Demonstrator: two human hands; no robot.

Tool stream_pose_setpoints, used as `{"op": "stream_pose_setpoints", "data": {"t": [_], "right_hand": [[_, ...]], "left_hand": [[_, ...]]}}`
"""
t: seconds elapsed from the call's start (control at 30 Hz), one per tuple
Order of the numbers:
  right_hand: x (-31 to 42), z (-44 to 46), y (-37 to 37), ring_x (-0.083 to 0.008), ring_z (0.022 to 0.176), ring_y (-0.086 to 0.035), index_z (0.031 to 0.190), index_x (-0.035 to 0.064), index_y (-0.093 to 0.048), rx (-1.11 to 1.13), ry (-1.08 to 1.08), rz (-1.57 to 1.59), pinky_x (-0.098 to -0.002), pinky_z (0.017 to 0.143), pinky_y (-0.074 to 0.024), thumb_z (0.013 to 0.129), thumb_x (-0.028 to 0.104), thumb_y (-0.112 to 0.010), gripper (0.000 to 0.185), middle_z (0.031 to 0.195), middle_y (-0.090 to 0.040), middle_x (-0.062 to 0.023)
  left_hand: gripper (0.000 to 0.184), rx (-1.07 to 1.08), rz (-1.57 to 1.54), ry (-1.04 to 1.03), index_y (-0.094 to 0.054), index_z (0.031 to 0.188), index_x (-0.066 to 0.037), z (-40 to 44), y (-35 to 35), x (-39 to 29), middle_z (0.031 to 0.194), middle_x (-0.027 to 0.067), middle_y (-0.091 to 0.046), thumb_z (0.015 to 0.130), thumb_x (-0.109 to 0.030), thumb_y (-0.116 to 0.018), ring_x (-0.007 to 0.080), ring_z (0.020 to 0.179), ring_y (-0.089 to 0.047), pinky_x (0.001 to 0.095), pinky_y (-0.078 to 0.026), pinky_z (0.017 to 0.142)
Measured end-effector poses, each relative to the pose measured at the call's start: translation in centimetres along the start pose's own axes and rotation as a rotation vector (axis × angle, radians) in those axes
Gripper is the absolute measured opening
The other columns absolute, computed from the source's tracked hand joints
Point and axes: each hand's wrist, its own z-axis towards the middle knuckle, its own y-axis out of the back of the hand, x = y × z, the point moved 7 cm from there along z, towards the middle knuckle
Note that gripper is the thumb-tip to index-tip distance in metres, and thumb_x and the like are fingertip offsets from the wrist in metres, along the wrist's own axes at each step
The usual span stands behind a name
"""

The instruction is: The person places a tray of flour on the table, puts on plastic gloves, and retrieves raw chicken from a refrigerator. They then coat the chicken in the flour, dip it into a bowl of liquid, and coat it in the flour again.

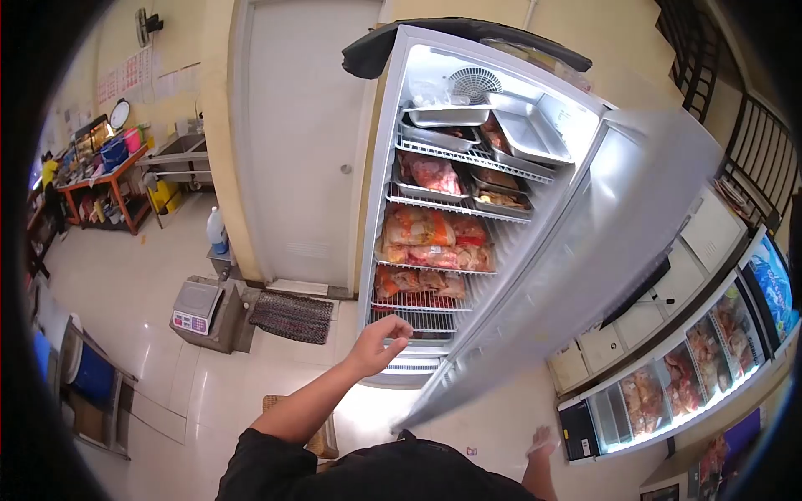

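Note:
An upright fridge (386, 167) stands before me with its door (576, 250) swung open to the right; the door is smeared by motion. My left hand (380, 344) hovers in front of the lower shelves, its fingers loosely bent and nothing visible in them. Low at the right, my right hand (541, 440) is apart from the door, fingers spread, slightly blurred and empty. Inside the fridge, metal trays (535, 129) lie on the top shelf. Below are trays of raw meat (430, 173) and bagged meat (418, 225) on wire racks.
A closed white door (309, 142) is left of the fridge, with a dark mat (292, 316) at its foot. A weighing scale (196, 305) sits at the left. A lit display case (677, 376) with meat stands at the right. A woven stool (322, 438) is near my left arm.

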Motion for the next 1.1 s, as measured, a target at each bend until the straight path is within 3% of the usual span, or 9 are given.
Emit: {"op": "stream_pose_setpoints", "data": {"t": [0.1, 0.17, 0.23, 0.43, 0.57, 0.6, 0.67, 0.83, 1.1], "right_hand": [[2.7, 0.8, -10.7, -0.0194, 0.099, -0.050, 0.113, 0.0087, -0.054, 0.187, 0.164, -0.076, -0.0365, 0.092, -0.0394, 0.095, 0.040, -0.036, 0.041, 0.106, -0.056, -0.0043], [3.8, 1.5, -14.9, -0.0173, 0.097, -0.051, 0.107, 0.0106, -0.056, 0.721, 0.288, -0.015, -0.0352, 0.088, -0.0405, 0.093, 0.034, -0.043, 0.030, 0.100, -0.057, -0.0029], [5.0, 2.7, -15.5, -0.0158, 0.091, -0.051, 0.099, 0.0129, -0.056, 0.926, 0.302, -0.011, -0.0338, 0.082, -0.0404, 0.092, 0.031, -0.046, 0.022, 0.093, -0.055, -0.0015], [7.5, 14.6, -12.4, -0.0150, 0.067, -0.043, 0.073, 0.0188, -0.045, 0.581, -0.068, -0.088, -0.0316, 0.058, -0.0365, 0.091, 0.029, -0.048, 0.021, 0.068, -0.040, 0.0003], [12.1, 17.0, -10.4, -0.0182, 0.073, -0.048, 0.079, 0.0190, -0.052, 0.439, -0.027, 0.018, -0.0333, 0.060, -0.0390, 0.088, 0.024, -0.046, 0.012, 0.075, -0.049, -0.0019], [12.2, 18.4, -9.6, -0.0189, 0.075, -0.049, 0.081, 0.0194, -0.053, 0.465, 0.194, -0.375, -0.0347, 0.062, -0.0404, 0.088, 0.025, -0.046, 0.011, 0.077, -0.050, -0.0027], [11.6, 20.1, -7.0, -0.0195, 0.077, -0.050, 0.084, 0.0182, -0.053, 0.359, 0.234, -0.493, -0.0350, 0.064, -0.0408, 0.088, 0.025, -0.046, 0.011, 0.079, -0.051, -0.0032], [6.0, 21.5, 0.4, -0.0207, 0.081, -0.051, 0.090, 0.0152, -0.051, 0.006, -0.100, -0.361, -0.0359, 0.068, -0.0420, 0.090, 0.026, -0.045, 0.013, 0.084, -0.052, -0.0043], [-7.2, 16.4, 2.3, -0.0227, 0.087, -0.053, 0.100, 0.0103, -0.050, -0.148, -0.425, -0.466, -0.0373, 0.074, -0.0438, 0.093, 0.027, -0.043, 0.019, 0.093, -0.054, -0.0062]], "left_hand": [[0.025, 0.006, 0.113, 0.087, -0.055, 0.097, -0.001, 3.1, 0.1, -0.6, 0.087, 0.0096, -0.058, 0.086, -0.022, -0.061, 0.0171, 0.081, -0.059, 0.0309, -0.048, 0.073], [0.024, 0.033, 0.219, 0.049, -0.055, 0.097, -0.001, 5.7, 0.2, -1.0, 0.088, 0.0100, -0.059, 0.084, -0.020, -0.063, 0.0175, 0.081, -0.060, 0.0311, -0.049, 0.074], [0.024, 0.064, 0.303, 0.009, -0.055, 0.097, -0.001, 9.2, 0.4, -0.7, 0.088, 0.0104, -0.059, 0.084, -0.019, -0.063, 0.0186, 0.083, -0.061, 0.0313, -0.049, 0.074], [0.022, -0.041, 0.585, -0.085, -0.056, 0.093, -0.002, 21.4, 0.6, -0.5, 0.087, 0.0142, -0.058, 0.081, -0.018, -0.063, 0.0274, 0.081, -0.060, 0.0354, -0.047, 0.073], [0.022, -0.090, 0.866, -0.285, -0.056, 0.089, -0.003, 30.7, -1.6, 1.3, 0.086, 0.0153, -0.058, 0.077, -0.020, -0.063, 0.0309, 0.083, -0.059, 0.0408, -0.046, 0.073], [0.024, -0.111, 0.972, -0.325, -0.056, 0.090, -0.003, 32.7, -2.4, 2.5, 0.087, 0.0151, -0.059, 0.077, -0.023, -0.063, 0.0312, 0.085, -0.059, 0.0420, -0.047, 0.075], [0.031, 0.023, 1.137, 0.100, -0.056, 0.091, -0.004, 37.2, -2.7, 7.1, 0.092, 0.0156, -0.061, 0.076, -0.030, -0.061, 0.0318, 0.090, -0.059, 0.0429, -0.047, 0.080], [0.053, 0.318, 1.388, 0.447, -0.056, 0.114, 0.002, 42.6, -1.9, 13.2, 0.111, 0.0250, -0.059, 0.078, -0.037, -0.055, 0.0327, 0.102, -0.059, 0.0390, -0.047, 0.089], [0.052, 0.413, 1.251, 0.435, -0.055, 0.115, 0.002, 44.6, 0.1, 14.9, 0.108, 0.0237, -0.060, 0.080, -0.036, -0.055, 0.0303, 0.099, -0.059, 0.0373, -0.048, 0.086]]}}
